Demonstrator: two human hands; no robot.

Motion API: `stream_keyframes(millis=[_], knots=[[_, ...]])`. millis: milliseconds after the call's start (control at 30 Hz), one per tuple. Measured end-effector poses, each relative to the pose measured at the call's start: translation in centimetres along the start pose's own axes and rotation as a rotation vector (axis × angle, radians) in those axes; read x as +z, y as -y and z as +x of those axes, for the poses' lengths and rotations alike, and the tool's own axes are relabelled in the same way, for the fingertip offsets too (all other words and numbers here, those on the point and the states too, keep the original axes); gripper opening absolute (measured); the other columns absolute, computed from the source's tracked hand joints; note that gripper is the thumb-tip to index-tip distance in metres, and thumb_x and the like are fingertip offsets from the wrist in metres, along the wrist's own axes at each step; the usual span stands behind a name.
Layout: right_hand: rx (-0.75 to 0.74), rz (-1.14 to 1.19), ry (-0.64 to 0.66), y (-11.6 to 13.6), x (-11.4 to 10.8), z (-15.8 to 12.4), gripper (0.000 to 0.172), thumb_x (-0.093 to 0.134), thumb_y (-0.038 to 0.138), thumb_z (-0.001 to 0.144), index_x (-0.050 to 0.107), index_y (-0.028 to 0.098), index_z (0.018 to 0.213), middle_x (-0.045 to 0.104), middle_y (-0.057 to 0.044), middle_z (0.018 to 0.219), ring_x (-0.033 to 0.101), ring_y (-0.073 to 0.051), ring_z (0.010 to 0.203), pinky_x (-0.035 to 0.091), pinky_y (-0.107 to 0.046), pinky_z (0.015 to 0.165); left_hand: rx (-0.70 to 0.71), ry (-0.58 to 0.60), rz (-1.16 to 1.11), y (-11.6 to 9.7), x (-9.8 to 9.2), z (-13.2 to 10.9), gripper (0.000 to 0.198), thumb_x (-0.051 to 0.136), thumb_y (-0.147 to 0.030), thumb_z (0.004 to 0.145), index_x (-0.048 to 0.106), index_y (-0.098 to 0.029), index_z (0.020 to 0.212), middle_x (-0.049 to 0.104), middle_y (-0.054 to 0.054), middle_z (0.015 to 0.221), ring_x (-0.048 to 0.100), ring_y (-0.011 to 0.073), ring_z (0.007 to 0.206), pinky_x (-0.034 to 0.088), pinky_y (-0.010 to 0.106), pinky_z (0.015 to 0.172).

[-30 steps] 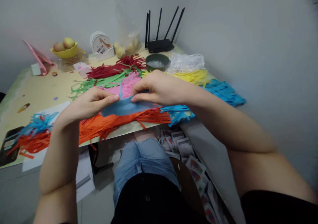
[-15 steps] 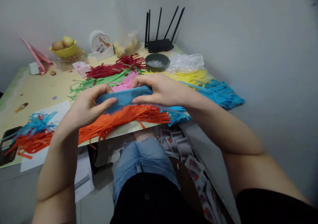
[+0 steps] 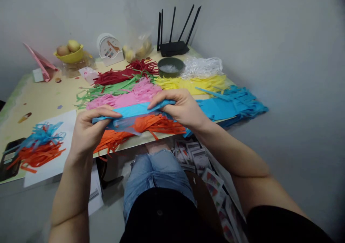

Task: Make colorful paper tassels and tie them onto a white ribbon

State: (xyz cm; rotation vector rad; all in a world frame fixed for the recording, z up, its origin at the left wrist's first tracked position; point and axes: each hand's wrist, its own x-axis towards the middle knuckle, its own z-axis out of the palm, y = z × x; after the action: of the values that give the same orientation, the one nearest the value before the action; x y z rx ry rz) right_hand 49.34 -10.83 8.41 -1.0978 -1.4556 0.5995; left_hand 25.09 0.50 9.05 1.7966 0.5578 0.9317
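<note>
Between both hands, held above the table's front edge, is a folded strip of blue tissue-like paper (image 3: 134, 110), with a thin see-through layer hanging under it. My left hand (image 3: 90, 130) pinches its left end, fingers on top and thumb beneath. At the other end my right hand (image 3: 183, 110) grips it, also between fingers and thumb. Just below and behind lie orange fringed strips (image 3: 161, 124) and pink fringed strips (image 3: 126, 98), partly covered by the hands and the blue paper. Blue fringed strips (image 3: 229, 104) spread to the right of my right hand.
Dark red (image 3: 115, 76), green (image 3: 107, 88), yellow (image 3: 196, 84) and white (image 3: 202, 68) fringe bundles lie farther back. A dark round bowl (image 3: 171, 70) and a black router (image 3: 172, 48) stand behind. At left are a phone (image 3: 10, 160) and a blue-orange tassel on white paper (image 3: 68, 128).
Both hands have come slightly lower and the blue strip has turned, so its flat upper face shows. My right hand has shifted right, uncovering more of the pink and yellow bundles.
</note>
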Motion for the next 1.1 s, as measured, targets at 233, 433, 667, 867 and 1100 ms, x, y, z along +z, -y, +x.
stream_keyframes(millis=[233, 433, 667, 867, 1100], knots=[[0.022, 0.139, -0.028, 0.1, 0.5, -0.2, 0.013, 0.059, 0.009, 0.075, 0.071, 0.015, 0.074, 0.068, 0.0, 0.073, 0.059, -0.01, 0.067, 0.048, -0.022, 0.067, 0.122, -0.053, 0.052, -0.4, 0.6, -1.1, 0.021, 0.068, -0.013, 0.078, 0.083, -0.029, 0.079, 0.068, 0.004, 0.077, 0.059, 0.0161, 0.074, 0.045, 0.027, 0.059], [0.022, 0.252, -0.003, -0.1, 0.4, -0.2, 0.009, 0.06, 0.01, 0.077, 0.065, 0.015, 0.073, 0.064, 0.001, 0.072, 0.055, -0.008, 0.063, 0.044, -0.021, 0.063, 0.083, -0.055, 0.148, -1.5, 0.8, -2.1, 0.011, 0.071, -0.021, 0.081, 0.08, -0.025, 0.076, 0.069, 0.007, 0.084, 0.061, 0.0219, 0.085, 0.048, 0.032, 0.065], [-0.084, 0.104, 0.152, 0.6, -0.7, -0.3, 0.021, 0.056, 0.028, 0.09, 0.069, 0.017, 0.077, 0.069, -0.003, 0.079, 0.061, -0.014, 0.075, 0.048, -0.027, 0.073, 0.182, -0.002, 0.236, -1.6, 0.4, -2.1, 0.023, 0.064, -0.042, 0.085, 0.075, -0.024, 0.076, 0.066, 0.008, 0.08, 0.059, 0.0273, 0.094, 0.048, 0.041, 0.083], [-0.117, -0.343, -0.006, 1.9, 0.2, -1.0, 0.013, 0.068, 0.026, 0.088, 0.067, 0.017, 0.097, 0.071, -0.005, 0.095, 0.063, -0.015, 0.082, 0.048, -0.027, 0.077, 0.156, -0.145, 0.408, -2.0, 1.8, -2.3, 0.019, 0.076, -0.029, 0.083, 0.059, -0.023, 0.077, 0.062, -0.001, 0.081, 0.054, 0.0137, 0.069, 0.043, 0.028, 0.061], [-0.026, -0.419, 0.019, 2.2, 0.1, -1.3, 0.009, 0.066, 0.024, 0.088, 0.068, 0.015, 0.09, 0.073, -0.006, 0.089, 0.064, -0.017, 0.081, 0.047, -0.028, 0.075, 0.212, -0.014, 0.586, -1.8, 1.5, -1.9, 0.003, 0.069, -0.023, 0.088, 0.068, -0.021, 0.087, 0.07, 0.001, 0.083, 0.064, 0.0133, 0.072, 0.049, 0.025, 0.067]])
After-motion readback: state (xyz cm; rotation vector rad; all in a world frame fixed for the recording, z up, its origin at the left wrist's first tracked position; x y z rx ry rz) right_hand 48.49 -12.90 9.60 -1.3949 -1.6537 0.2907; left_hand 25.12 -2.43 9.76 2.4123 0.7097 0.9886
